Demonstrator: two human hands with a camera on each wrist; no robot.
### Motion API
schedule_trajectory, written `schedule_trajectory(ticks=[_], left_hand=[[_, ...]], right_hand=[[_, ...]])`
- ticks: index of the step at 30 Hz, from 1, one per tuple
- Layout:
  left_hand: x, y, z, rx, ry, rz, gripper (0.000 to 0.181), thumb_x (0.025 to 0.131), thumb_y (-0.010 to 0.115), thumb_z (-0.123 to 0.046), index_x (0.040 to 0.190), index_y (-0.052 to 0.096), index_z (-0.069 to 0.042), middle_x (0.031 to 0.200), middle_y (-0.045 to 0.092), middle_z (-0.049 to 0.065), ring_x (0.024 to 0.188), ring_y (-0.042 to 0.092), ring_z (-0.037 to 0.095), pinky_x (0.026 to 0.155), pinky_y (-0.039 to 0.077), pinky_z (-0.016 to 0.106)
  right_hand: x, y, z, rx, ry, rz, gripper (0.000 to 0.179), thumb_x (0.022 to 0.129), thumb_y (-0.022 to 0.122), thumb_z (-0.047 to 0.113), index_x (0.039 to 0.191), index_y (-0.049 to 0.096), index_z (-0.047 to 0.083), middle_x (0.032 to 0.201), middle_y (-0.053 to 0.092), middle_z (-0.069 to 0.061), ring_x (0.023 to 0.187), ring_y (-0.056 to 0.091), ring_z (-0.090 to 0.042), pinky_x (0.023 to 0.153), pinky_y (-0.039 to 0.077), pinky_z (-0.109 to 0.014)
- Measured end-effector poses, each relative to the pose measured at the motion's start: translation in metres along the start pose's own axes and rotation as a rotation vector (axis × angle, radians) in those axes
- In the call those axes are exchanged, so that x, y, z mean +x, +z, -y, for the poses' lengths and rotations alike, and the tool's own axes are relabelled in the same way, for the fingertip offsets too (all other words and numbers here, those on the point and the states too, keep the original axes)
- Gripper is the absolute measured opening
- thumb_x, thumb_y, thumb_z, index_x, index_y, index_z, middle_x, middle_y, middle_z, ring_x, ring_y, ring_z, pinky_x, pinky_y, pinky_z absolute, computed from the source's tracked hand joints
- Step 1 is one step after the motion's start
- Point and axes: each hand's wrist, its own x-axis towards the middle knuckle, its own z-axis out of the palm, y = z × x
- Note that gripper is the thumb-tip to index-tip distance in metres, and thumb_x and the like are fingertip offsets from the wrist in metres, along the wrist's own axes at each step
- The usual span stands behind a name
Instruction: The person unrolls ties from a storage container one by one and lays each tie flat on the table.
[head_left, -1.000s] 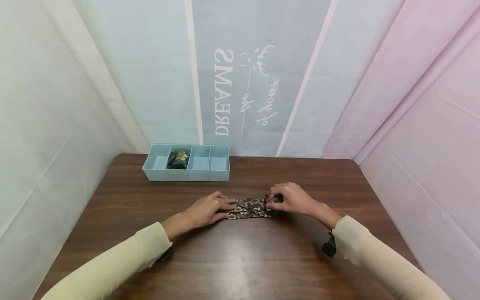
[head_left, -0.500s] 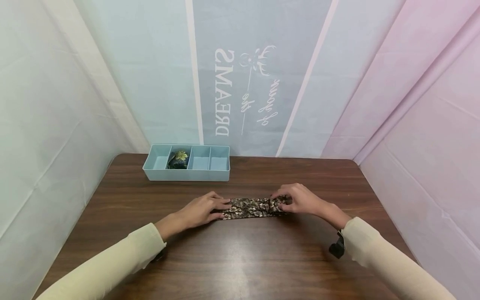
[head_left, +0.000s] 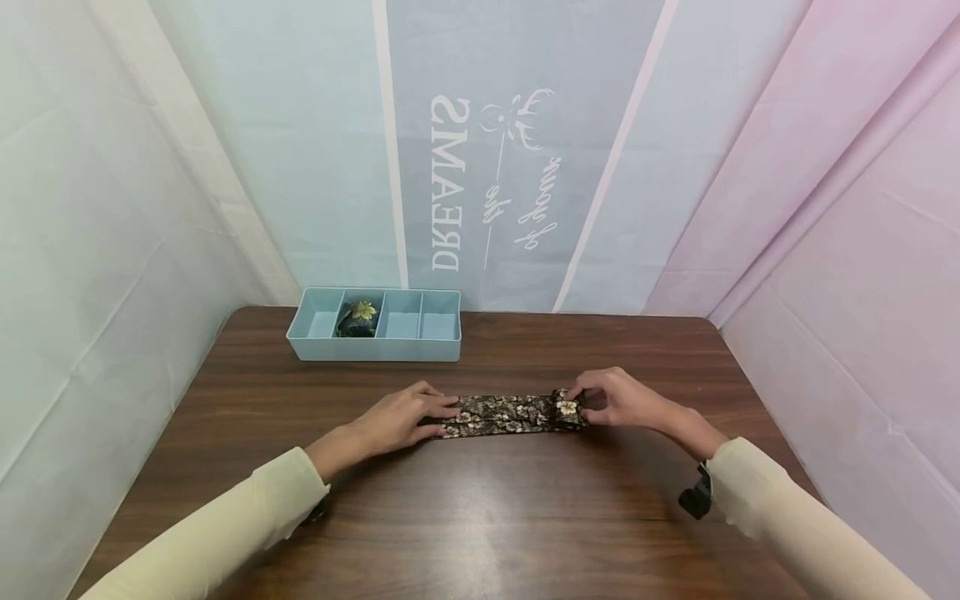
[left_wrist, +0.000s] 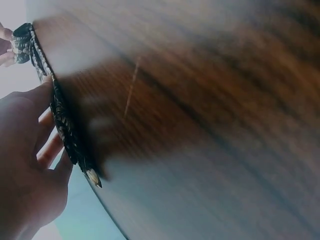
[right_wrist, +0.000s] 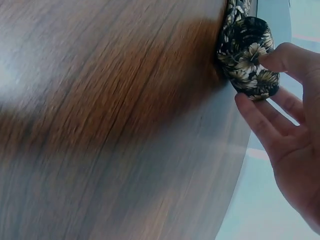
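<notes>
A long, narrow strip of folded cloth (head_left: 502, 415), dark with cream flowers, lies across the table. Its right end is turned over into a thicker fold (right_wrist: 250, 65), which my right hand (head_left: 626, 400) pinches between thumb and fingers. Over the strip's left end rests my left hand (head_left: 401, 421), its fingers extended and pressing on the fabric. In the left wrist view, the left hand (left_wrist: 30, 145) hides part of the cloth, and the fold shows small at the far end.
At the back left of the brown wooden table (head_left: 480, 517) stands a light blue divided tray (head_left: 375, 350). A dark bundle with a yellowish flower (head_left: 360, 318) sits in its second compartment from the left. Fabric walls rise behind and at both sides.
My right hand has moved to the right with the folded end of the cloth. The left hand has slid slightly left, and a longer stretch of the strip shows between the hands.
</notes>
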Motion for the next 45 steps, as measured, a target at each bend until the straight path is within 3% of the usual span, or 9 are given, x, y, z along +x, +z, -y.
schedule_trajectory(ticks=[7,12,14,17,20,23,30,38,45], left_hand=[[0.003,-0.002,-0.003,0.011,0.017,-0.006,0.041,0.101,0.075,-0.025,0.14,0.07,-0.015,0.153,0.06,0.003,0.13,0.058,0.024,0.104,0.057,0.046],[0.008,-0.004,-0.009,0.053,0.02,-0.012,0.038,0.099,0.077,-0.024,0.136,0.073,-0.013,0.148,0.065,0.006,0.126,0.06,0.026,0.103,0.058,0.046],[0.01,-0.004,-0.012,0.072,0.019,-0.017,0.038,0.099,0.077,-0.025,0.135,0.074,-0.013,0.145,0.067,0.006,0.125,0.061,0.026,0.103,0.057,0.046],[0.016,-0.004,-0.016,0.091,0.031,-0.029,0.04,0.099,0.077,-0.028,0.136,0.073,-0.011,0.143,0.068,0.007,0.126,0.061,0.026,0.106,0.056,0.045],[0.024,-0.003,-0.019,0.094,0.048,-0.047,0.043,0.099,0.077,-0.027,0.138,0.071,-0.01,0.144,0.067,0.009,0.129,0.061,0.026,0.109,0.054,0.044],[0.033,-0.002,-0.024,0.09,0.061,-0.058,0.045,0.098,0.078,-0.028,0.139,0.07,-0.01,0.146,0.066,0.01,0.13,0.062,0.027,0.11,0.053,0.043],[0.055,0.0,-0.039,0.069,0.073,-0.03,0.05,0.098,0.078,-0.029,0.144,0.067,-0.011,0.151,0.061,0.01,0.135,0.06,0.028,0.11,0.054,0.044],[0.074,0.016,-0.046,0.082,0.073,0.013,0.053,0.099,0.077,-0.035,0.147,0.064,-0.015,0.154,0.059,0.006,0.138,0.058,0.025,0.113,0.051,0.042],[0.076,0.024,-0.05,0.122,0.055,0.042,0.047,0.1,0.074,-0.039,0.141,0.069,-0.016,0.153,0.06,0.004,0.137,0.059,0.024,0.109,0.055,0.043]], right_hand=[[-0.005,0.0,-0.004,0.015,0.009,-0.01,0.025,0.09,0.077,0.0,0.112,0.077,0.01,0.116,0.077,-0.011,0.102,0.076,-0.028,0.081,0.066,-0.042],[0.0,0.005,0.003,-0.031,0.049,-0.059,0.008,0.095,0.081,0.02,0.101,0.076,0.02,0.104,0.076,0.001,0.085,0.074,-0.013,0.071,0.065,-0.033],[0.003,0.007,0.006,-0.091,0.053,-0.084,0.011,0.094,0.084,0.027,0.095,0.073,0.025,0.095,0.074,0.008,0.07,0.066,-0.006,0.062,0.059,-0.026],[0.006,0.011,0.009,-0.176,0.05,-0.12,0.019,0.089,0.088,0.032,0.087,0.069,0.027,0.082,0.068,0.014,0.053,0.044,0.002,0.051,0.041,-0.02],[0.008,0.013,0.01,-0.22,0.048,-0.149,0.026,0.085,0.091,0.032,0.083,0.066,0.025,0.075,0.065,0.013,0.05,0.028,0.006,0.048,0.029,-0.017],[0.01,0.013,0.012,-0.241,0.05,-0.16,0.029,0.083,0.093,0.031,0.082,0.065,0.023,0.073,0.066,0.011,0.049,0.023,0.007,0.047,0.026,-0.017],[0.014,0.011,0.013,-0.245,0.075,-0.113,0.025,0.084,0.092,0.03,0.094,0.073,0.018,0.082,0.073,0.006,0.05,0.033,0.007,0.047,0.032,-0.018],[0.016,0.008,0.013,-0.237,0.04,-0.066,0.024,0.088,0.089,0.028,0.105,0.08,0.014,0.104,0.078,-0.001,0.058,0.056,0.002,0.053,0.044,-0.02],[0.016,0.006,0.013,-0.221,0.031,-0.034,0.02,0.089,0.088,0.026,0.105,0.081,0.016,0.105,0.077,0.001,0.057,0.052,0.007,0.052,0.042,-0.019]])
